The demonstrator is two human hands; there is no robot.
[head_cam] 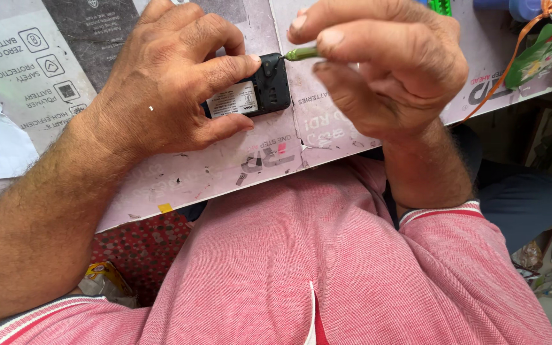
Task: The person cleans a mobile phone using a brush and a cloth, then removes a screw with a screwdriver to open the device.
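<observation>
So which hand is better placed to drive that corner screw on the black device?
Probably the right hand: it pinches the green screwdriver, whose tip meets the black device. The left hand pins the device down.

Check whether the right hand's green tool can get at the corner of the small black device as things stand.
Probably yes: the right hand already has the green tool tip at the black device's corner, which the left hand leaves uncovered.

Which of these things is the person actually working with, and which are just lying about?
In use: left hand steadying the small black device; right hand pinching a green screwdriver against its corner.

Lying about: printed sheet covering the table, orange ribbon, green packet.
</observation>
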